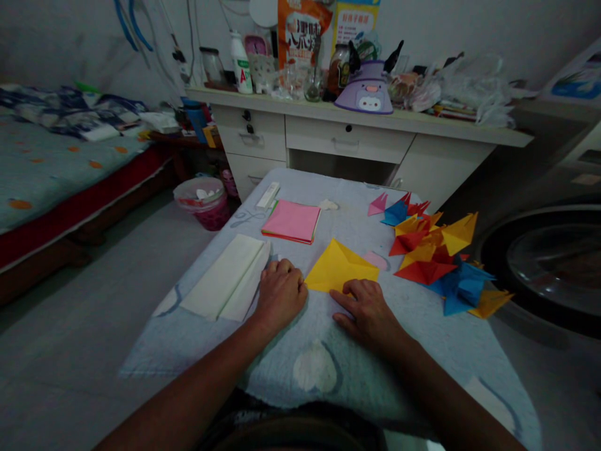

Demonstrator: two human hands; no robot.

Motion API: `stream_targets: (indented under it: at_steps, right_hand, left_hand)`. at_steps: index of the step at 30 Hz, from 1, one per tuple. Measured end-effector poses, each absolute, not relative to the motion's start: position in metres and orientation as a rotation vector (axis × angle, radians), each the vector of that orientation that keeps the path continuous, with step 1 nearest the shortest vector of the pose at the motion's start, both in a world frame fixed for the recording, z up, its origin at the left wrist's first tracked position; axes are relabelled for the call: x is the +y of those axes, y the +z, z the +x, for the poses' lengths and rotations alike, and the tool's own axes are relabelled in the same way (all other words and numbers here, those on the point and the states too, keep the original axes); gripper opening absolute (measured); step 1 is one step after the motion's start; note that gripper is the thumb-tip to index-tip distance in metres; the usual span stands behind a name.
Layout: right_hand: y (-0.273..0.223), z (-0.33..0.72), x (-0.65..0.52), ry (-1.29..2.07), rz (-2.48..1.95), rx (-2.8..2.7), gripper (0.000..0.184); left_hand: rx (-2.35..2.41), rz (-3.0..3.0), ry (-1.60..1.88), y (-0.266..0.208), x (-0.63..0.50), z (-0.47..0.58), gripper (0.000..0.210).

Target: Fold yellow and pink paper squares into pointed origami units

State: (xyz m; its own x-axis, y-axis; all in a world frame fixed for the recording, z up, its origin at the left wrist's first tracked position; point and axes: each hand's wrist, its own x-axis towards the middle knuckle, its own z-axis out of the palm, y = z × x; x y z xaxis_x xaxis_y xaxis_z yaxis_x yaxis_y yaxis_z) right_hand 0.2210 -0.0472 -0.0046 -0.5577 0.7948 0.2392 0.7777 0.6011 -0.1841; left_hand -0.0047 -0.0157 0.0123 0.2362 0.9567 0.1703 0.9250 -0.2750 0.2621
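A yellow sheet of origami paper [340, 266], folded into a triangle-like shape, lies on the cloth-covered table in front of me. My left hand [282, 289] is closed, with thumb and fingertips at the paper's left corner. Along the near edge, my right hand [365, 310] touches the paper with its index finger; its thumb is spread apart below. Beyond the yellow sheet sits a stack of square coloured paper [292, 220] with pink on top. A folded pale sheet [225, 275] rests left of my left hand.
Several folded paper cranes [425, 269] in red, yellow, blue and pink crowd the table's right side. A small white box [268, 195] lies at the far left. Behind stands a desk [323, 109] laden with jars, bags and a purple visor. A bin [206, 203] is on the floor.
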Motion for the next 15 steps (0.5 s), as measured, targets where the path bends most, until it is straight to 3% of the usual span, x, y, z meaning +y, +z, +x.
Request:
stream_targets:
  at_steps: [3, 6, 9, 15]
  right_hand:
    - [-0.005, 0.221, -0.047, 0.088, -1.304, -2.540, 0.042]
    - [-0.005, 0.220, -0.047, 0.099, -1.323, -2.554, 0.046]
    - [-0.003, 0.219, -0.047, 0.102, -1.330, -2.566, 0.046]
    - [0.007, 0.224, -0.049, 0.075, -1.343, -2.566, 0.039]
  left_hand:
    - [1.848, 2.466, 0.561, 0.014, -0.019, -0.003, 0.014]
    - [1.557, 2.659, 0.634, 0.012, -0.025, 0.002, 0.020]
    - [1.216, 2.789, 0.500, 0.005, -0.029, 0.008, 0.018]
    - [1.202, 2.822, 0.298, -0.004, -0.031, 0.012, 0.019]
